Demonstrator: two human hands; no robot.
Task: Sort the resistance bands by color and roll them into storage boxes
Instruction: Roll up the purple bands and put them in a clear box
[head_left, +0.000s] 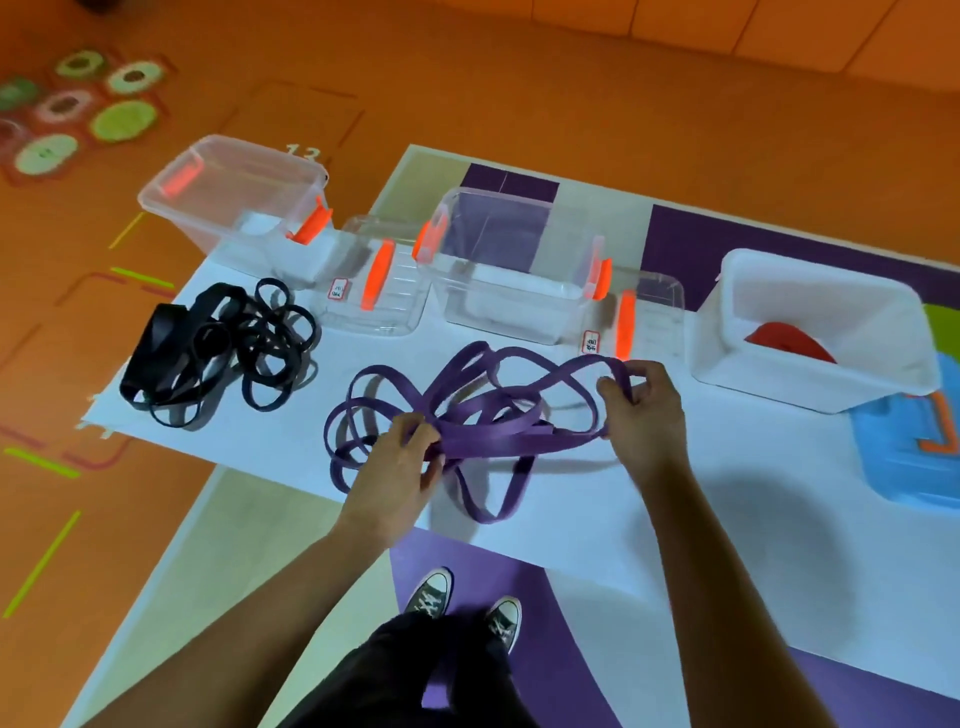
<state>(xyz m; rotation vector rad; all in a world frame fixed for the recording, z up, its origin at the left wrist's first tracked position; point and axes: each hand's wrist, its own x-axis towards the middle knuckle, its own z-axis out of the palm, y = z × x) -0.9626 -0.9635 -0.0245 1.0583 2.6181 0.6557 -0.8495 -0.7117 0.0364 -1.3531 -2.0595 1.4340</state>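
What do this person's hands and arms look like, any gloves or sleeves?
The left hand and right hand are bare, without gloves. The forearms show no sleeves, and no watch or bracelet shows at the wrists. Lower down are dark trousers and grey canvas sneakers with white toe caps.

Both bare forearms reach forward. Left hand (397, 460) palm down, fingers curled round the gathered purple bands (493, 439); right hand (644, 408) pinches one loop (thumb against fingertips), farther out.
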